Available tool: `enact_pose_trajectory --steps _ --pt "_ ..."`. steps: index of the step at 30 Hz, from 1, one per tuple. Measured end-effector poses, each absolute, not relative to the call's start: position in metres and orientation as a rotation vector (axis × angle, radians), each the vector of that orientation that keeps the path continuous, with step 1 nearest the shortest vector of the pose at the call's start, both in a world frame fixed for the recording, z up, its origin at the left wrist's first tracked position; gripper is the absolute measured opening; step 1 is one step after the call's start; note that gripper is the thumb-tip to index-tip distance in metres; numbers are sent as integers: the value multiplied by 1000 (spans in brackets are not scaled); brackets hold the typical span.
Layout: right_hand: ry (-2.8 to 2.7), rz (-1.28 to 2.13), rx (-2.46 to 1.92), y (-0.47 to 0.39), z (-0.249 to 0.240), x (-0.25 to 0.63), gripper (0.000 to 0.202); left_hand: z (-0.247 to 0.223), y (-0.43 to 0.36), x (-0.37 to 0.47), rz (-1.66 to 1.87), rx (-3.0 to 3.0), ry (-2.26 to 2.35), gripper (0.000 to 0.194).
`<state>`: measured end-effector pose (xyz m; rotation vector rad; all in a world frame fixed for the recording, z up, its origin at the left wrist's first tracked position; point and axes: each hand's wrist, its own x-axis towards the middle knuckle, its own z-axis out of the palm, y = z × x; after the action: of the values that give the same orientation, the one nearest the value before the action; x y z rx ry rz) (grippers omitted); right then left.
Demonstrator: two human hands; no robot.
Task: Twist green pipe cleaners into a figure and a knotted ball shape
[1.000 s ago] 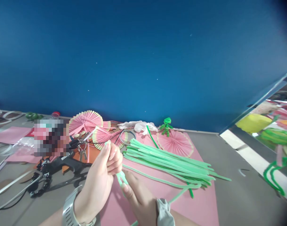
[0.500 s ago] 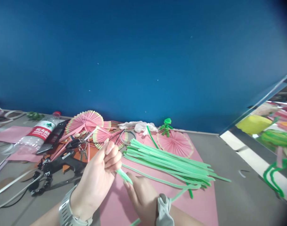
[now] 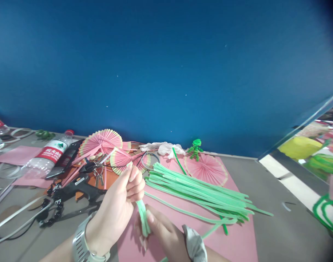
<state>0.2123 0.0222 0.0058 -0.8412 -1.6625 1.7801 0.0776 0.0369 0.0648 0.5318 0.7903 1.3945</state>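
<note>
My left hand (image 3: pixel 122 203), with a watch on the wrist, is closed around the upper end of a light green pipe cleaner (image 3: pixel 142 216) that looks folded into a short bundle. Below it, my right hand (image 3: pixel 162 229) pinches the lower part of that bundle between thumb and fingers. A grey band (image 3: pixel 195 243) circles my right wrist. Just right of both hands, a pile of light green pipe cleaners (image 3: pixel 199 193) lies across a pink paper sheet (image 3: pixel 232 240). A small green pipe-cleaner figure (image 3: pixel 195 149) stands behind the pile.
Pink pleated paper fans (image 3: pixel 102 142) lie along the blue partition (image 3: pixel 166 72). To the left are a plastic bottle (image 3: pixel 47 156), keys (image 3: pixel 99 171), a black glue gun (image 3: pixel 83 187) and a black beaded strand (image 3: pixel 57 203). Yellow and green items (image 3: pixel 301 147) appear beyond the partition's right edge.
My right hand has turned and its fingers have opened around the bundle, showing more of its length. The bundle now hangs more upright. The view has shifted slightly.
</note>
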Motion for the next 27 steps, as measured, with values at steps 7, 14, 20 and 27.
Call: enact_pose_trajectory --steps 7,14,20,27 --pt "-1819 1959 -534 20 3 210 49 66 38 76 1405 541 804 35" --pt "-2142 1468 -731 19 2 218 43 64 41 74 1435 477 740 33" --pt "-2325 1138 -798 24 2 218 41 65 41 72 1471 388 737 33" --pt "-2309 1019 -811 26 1 220 42 67 38 74 1481 444 760 34"
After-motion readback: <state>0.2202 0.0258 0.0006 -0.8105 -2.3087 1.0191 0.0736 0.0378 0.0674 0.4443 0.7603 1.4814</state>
